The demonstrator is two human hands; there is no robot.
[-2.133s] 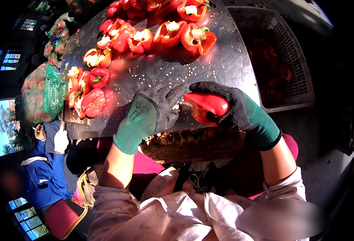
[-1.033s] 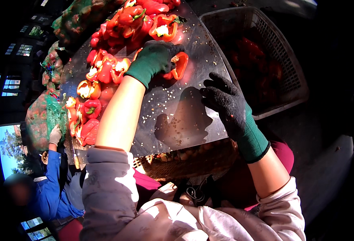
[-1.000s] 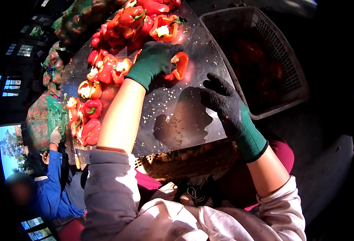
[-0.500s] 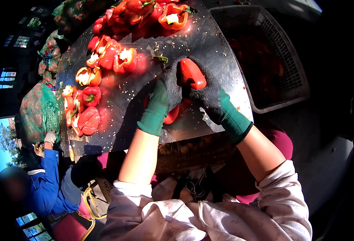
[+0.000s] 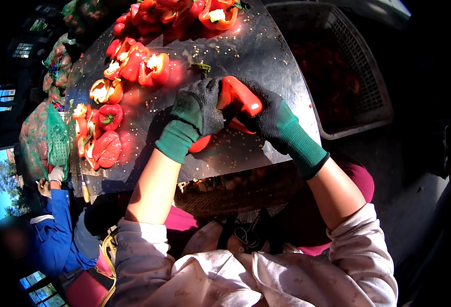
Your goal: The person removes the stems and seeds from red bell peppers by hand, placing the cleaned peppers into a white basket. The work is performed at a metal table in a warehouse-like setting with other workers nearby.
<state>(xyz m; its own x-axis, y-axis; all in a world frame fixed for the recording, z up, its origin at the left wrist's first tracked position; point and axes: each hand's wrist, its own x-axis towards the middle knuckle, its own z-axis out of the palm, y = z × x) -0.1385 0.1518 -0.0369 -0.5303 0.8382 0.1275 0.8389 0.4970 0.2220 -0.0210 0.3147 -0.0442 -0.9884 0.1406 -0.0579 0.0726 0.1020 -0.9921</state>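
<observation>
Both my hands wear dark gloves with green cuffs and meet over the metal table [image 5: 225,56]. Between them is a red bell pepper [image 5: 243,96], which looks split, with a gap along its underside. My right hand [image 5: 267,108] closes around its right side. My left hand [image 5: 205,105] has its fingers curled against the left edge; the fingertips are partly hidden. Another red pepper piece [image 5: 200,144] shows below my left wrist, mostly covered by it.
Cut peppers [image 5: 154,69] lie along the table's left and far sides, among scattered seeds. A knife [image 5: 85,190] rests at the left corner. Right of the table stands a plastic crate [image 5: 371,97] with red pieces inside. A co-worker in blue [image 5: 57,235] is at lower left, by net sacks [image 5: 44,138].
The pepper has opened out, and a gap now shows between its parts. My left hand has shifted left and turned, its knuckles more visible. The view has moved slightly.
</observation>
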